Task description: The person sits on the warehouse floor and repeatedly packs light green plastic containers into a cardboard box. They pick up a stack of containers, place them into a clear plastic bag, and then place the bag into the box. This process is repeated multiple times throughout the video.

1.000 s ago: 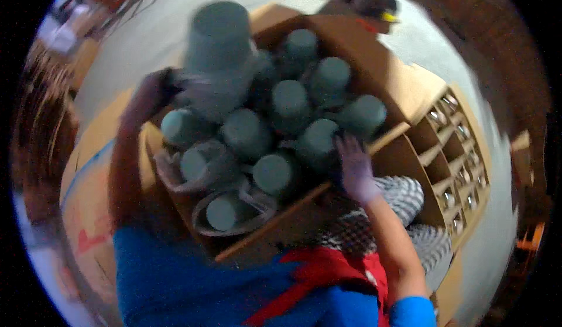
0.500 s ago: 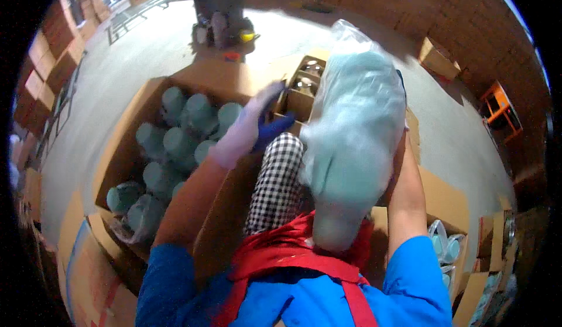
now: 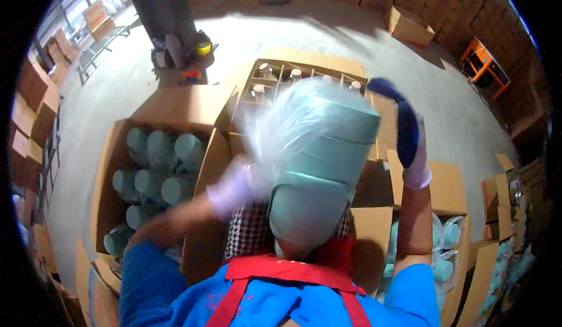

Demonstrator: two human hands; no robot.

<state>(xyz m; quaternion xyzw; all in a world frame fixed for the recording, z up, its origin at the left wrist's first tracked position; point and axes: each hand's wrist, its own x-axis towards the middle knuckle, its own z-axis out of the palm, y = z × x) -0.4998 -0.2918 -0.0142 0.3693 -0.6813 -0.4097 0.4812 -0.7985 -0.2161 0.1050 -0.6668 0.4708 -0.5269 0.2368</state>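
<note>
A long bundle of stacked teal pieces point(image 3: 322, 163), cup-like in shape and wrapped in a clear plastic bag, leans over my lap against my red apron point(image 3: 269, 267). My left hand point(image 3: 239, 182), in a pale glove, is at the bag's left side; it is smeared by motion and its fingers are hidden behind the plastic. To the right of the bundle, my right hand point(image 3: 408, 131) is raised in a glove with a dark blue palm. Its fingers are stretched out, apart from the bag, and hold nothing.
On the left, a carton point(image 3: 102, 181) holds several similar teal bundles on end. Ahead stands a divided carton point(image 3: 336, 64) of capped clear bottles. Another carton point(image 3: 462, 268) with bagged teal pieces is at the right. An orange stand point(image 3: 483, 66) and stacked boxes line the room.
The bundle has swung and tilted, its far end now lower and nearer me. My right hand has let go and moved off to the right. My left hand has come to the bag.
</note>
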